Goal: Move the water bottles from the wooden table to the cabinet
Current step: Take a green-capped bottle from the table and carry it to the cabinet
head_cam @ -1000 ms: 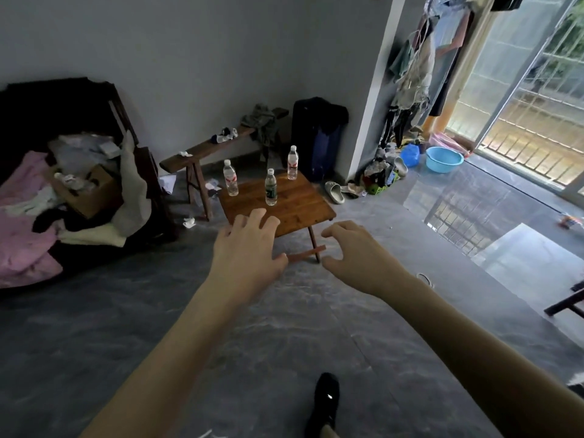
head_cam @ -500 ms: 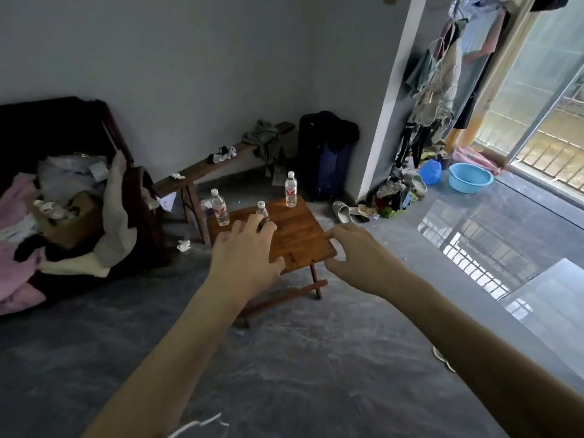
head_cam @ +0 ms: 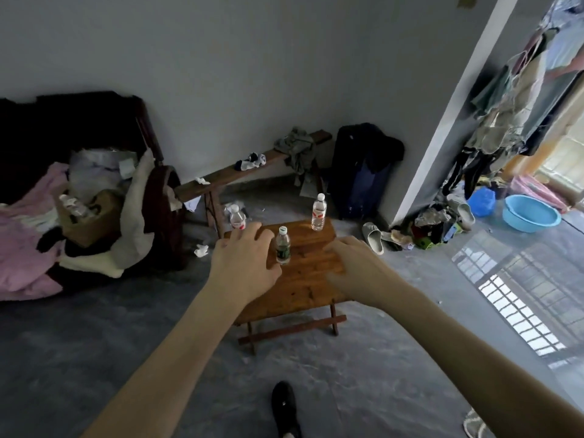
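Both hands are held over the tabletop point(head_cam: 303, 273), fingers spread, nothing gripped; green-label bottle point(head_cam: 282, 245) sits just right of the left hand point(head_cam: 245, 263) fingers, bare wood between it and the right hand point(head_cam: 357, 273).

Hands point(head_cam: 243, 263) nearer table point(head_cam: 303, 273) (bottles untouched).

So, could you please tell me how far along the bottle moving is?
Nothing looks done: all three water bottles stand on the wooden table. In hand: left hand and right hand reach out, holding nothing. Every bottle is left to move; no cabinet shows.
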Tool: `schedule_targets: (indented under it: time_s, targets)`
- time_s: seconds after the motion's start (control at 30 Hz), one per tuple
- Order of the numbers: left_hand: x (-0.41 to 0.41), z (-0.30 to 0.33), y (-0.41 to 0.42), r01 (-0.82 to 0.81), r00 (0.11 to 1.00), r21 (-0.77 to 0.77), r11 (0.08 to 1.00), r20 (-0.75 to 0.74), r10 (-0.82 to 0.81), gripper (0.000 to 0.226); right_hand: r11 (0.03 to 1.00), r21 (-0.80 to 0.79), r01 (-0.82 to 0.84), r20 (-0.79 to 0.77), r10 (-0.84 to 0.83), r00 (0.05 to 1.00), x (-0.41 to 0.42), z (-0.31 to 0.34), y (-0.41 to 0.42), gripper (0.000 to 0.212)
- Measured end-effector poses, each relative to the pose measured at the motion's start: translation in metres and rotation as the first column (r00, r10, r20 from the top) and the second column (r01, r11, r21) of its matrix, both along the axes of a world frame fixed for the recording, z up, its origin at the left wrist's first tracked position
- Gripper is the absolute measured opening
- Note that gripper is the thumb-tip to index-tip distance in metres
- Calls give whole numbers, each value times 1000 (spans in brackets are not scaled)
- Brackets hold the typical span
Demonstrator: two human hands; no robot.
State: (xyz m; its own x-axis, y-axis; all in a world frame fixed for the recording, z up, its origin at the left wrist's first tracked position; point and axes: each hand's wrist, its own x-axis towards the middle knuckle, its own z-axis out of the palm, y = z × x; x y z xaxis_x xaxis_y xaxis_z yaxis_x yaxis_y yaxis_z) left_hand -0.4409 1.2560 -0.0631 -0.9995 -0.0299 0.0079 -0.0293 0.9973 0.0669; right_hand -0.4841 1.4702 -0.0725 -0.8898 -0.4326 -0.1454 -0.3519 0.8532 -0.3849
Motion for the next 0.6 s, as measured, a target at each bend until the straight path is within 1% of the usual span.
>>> schedule_targets:
  time_s: [0.2,0.33,0.43,0.53,0.6]
  targets:
    - [-95,9,-33,-25,999,6,1000,-48,25,60,995,77,-64,-28,67,997,-97,17,-37,48]
    - [-156,4,-46,-10,999,6,1000,-33,10,61,993,108,-36,-58,42,997,-156,20,-50,51]
    - [-187,-6,-50,-10,1000,26,1000,8,9,62,992,115,-44,-12,46,999,-185,11,-57,52]
    - [-208,-19,-52,2,998,-6,1000,70,-2,64,989,133,-66,46,60,997,-211,-3,-62,53]
    - [-221,-27,-55,3,995,-19,1000,96,-1,63,986,146,-82,72,72,995,-228,-11,-66,50]
